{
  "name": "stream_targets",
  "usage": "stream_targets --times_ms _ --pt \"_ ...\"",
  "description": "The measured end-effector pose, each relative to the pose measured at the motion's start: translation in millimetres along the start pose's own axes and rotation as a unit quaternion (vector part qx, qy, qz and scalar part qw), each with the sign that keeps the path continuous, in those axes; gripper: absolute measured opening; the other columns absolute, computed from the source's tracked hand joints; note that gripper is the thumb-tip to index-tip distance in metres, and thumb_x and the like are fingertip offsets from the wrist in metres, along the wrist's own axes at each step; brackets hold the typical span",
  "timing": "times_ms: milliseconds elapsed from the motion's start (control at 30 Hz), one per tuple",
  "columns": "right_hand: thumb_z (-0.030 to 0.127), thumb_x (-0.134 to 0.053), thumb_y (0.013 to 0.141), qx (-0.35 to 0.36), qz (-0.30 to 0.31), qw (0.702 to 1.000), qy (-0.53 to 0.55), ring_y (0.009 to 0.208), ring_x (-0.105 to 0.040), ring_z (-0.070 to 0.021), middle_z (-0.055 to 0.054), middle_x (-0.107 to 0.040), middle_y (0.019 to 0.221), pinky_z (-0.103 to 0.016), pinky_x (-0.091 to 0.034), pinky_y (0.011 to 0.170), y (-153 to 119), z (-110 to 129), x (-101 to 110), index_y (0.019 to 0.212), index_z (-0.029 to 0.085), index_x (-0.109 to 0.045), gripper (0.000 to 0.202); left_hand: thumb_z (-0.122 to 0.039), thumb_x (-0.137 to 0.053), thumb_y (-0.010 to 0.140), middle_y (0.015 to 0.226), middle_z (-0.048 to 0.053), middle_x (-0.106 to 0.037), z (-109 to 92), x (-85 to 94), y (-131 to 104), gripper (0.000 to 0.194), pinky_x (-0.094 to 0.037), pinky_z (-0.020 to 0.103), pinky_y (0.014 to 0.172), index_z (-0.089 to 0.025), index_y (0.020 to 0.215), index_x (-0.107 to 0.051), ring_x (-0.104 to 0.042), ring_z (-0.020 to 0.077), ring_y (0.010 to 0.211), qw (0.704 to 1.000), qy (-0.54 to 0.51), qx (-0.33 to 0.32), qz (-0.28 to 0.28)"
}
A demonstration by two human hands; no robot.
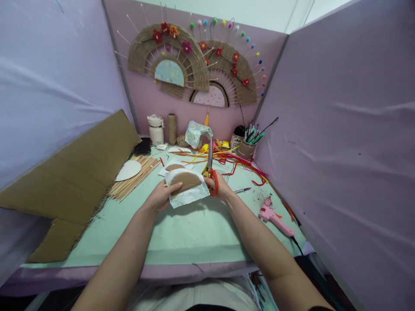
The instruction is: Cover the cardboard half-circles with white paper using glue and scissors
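My left hand grips the left edge of a half-round cardboard piece with its thumb on top. Pale patterned fabric lies under the cardboard and sticks out around it. In my right hand is a pair of scissors with red and yellow handles; the blades point away from me, up past the fabric's right side. My right fingers also touch the right edge of the fabric. Beyond the blades is a crumpled scrap of patterned fabric.
Left are a large cardboard sheet, wooden sticks and a white oval. Behind stand a white jar, twine spool and tin. A pink glue gun and pen lie right.
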State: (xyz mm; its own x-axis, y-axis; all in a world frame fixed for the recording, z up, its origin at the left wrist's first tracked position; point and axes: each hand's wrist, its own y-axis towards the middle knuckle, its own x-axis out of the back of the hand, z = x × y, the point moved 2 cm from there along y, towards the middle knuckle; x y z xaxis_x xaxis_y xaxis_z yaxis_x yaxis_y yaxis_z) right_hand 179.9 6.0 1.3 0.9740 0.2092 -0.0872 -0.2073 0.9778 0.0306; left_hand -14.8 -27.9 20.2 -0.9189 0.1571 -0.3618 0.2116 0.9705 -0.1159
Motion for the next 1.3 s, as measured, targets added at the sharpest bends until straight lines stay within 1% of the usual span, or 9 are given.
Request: stream_targets --times_ms 167,333,567,700,833,900,1033,1167,1300 --pt "0.04 -0.072 0.061 0.019 0.001 1.0 -0.008 0.049 -0.042 -0.0074 0.006 -0.047 0.06 -0.019 -0.033 0.045 1 -3 2 0.075 0.02 -0.049 0.034 -0.023 -0.081 0.058 0.106 0.013 -0.07 3 2.6 3 0.05 -0.055 0.034 0.077 -0.014 0.105 -0.065 -0.067 0.0278 0.091 1.0 0.003 -0.003 -0.007" --pt "0.039 -0.074 0.058 0.024 -0.011 0.999 -0.024 0.053 -0.046 -0.0086 0.005 -0.052 0.063 -0.02 -0.037 0.049 0 -3 1 0.075 0.019 -0.052 0.035 -0.022 -0.08 0.059 0.105 0.013 -0.07 4 2.4 3 0.048 -0.055 0.032 0.075 -0.013 0.104 -0.064 -0.068 0.0261 0.089 1.0 0.008 0.0 -0.015" --pt "0.039 -0.075 0.058 0.008 -0.01 1.0 0.002 0.051 -0.044 -0.0076 0.007 -0.049 0.061 -0.02 -0.035 0.046 -1 -4 -2 0.075 0.02 -0.048 0.038 -0.02 -0.079 0.06 0.101 0.011 -0.071 5 1.9 3 0.045 -0.056 0.032 0.074 -0.013 0.102 -0.065 -0.068 0.026 0.088 1.0 0.007 -0.001 -0.029" --pt "0.047 -0.072 0.061 -0.018 -0.056 0.998 0.028 0.043 -0.039 -0.0063 0.009 -0.045 0.057 -0.02 -0.032 0.04 1 -6 0 0.077 0.022 -0.043 0.041 -0.018 -0.078 0.061 0.107 0.012 -0.07 0 3.4 3 0.047 -0.056 0.034 0.077 -0.013 0.106 -0.063 -0.067 0.0277 0.093 0.998 -0.037 -0.019 -0.039" --pt "0.055 -0.069 0.063 -0.052 -0.071 0.992 0.086 0.047 -0.046 -0.0071 0.006 -0.052 0.068 -0.018 -0.03 0.037 3 -6 1 0.082 0.023 -0.045 0.045 -0.016 -0.077 0.063 0.109 0.013 -0.069 -7 6.6 3 0.045 -0.056 0.033 0.081 -0.011 0.106 -0.065 -0.066 0.0279 0.097 0.992 -0.102 -0.041 -0.064" --pt "0.059 -0.067 0.064 -0.061 -0.056 0.991 0.102 0.052 -0.051 -0.0082 0.003 -0.055 0.073 -0.018 -0.031 0.037 2 -4 -1 0.083 0.022 -0.047 0.046 -0.015 -0.075 0.064 0.111 0.014 -0.068 -9 7.6 3 0.045 -0.056 0.033 0.081 -0.011 0.108 -0.064 -0.066 0.0277 0.098 0.989 -0.126 -0.04 -0.063" --pt "0.066 -0.058 0.069 -0.057 0.016 0.995 0.085 0.054 -0.052 -0.0096 0.0 -0.056 0.072 -0.02 -0.038 0.042 -6 2 -9 0.08 0.02 -0.05 0.049 -0.011 -0.069 0.07 0.111 0.013 -0.068 -12 14.1 6 0.045 -0.056 0.032 0.08 -0.01 0.114 -0.061 -0.067 0.0253 0.096 0.983 -0.167 -0.039 -0.073" --pt "0.062 -0.056 0.074 -0.021 0.062 0.998 -0.008 0.049 -0.045 -0.0087 0.004 -0.05 0.062 -0.021 -0.037 0.043 -16 10 -12 0.075 0.02 -0.048 0.042 -0.01 -0.063 0.074 0.106 0.011 -0.071 -20 29.9 9 0.043 -0.057 0.03 0.079 -0.011 0.117 -0.06 -0.069 0.022 0.09 0.971 -0.2 -0.061 -0.114" --pt "0.054 -0.055 0.077 -0.022 0.093 0.987 -0.13 0.047 -0.045 -0.0091 0.004 -0.049 0.058 -0.021 -0.039 0.044 -22 13 -14 0.073 0.02 -0.049 0.035 -0.008 -0.06 0.075 0.101 0.009 -0.072 -32 42.8 5 0.048 -0.057 0.03 0.079 -0.013 0.122 -0.056 -0.069 0.0217 0.087 0.962 -0.217 -0.095 -0.138"
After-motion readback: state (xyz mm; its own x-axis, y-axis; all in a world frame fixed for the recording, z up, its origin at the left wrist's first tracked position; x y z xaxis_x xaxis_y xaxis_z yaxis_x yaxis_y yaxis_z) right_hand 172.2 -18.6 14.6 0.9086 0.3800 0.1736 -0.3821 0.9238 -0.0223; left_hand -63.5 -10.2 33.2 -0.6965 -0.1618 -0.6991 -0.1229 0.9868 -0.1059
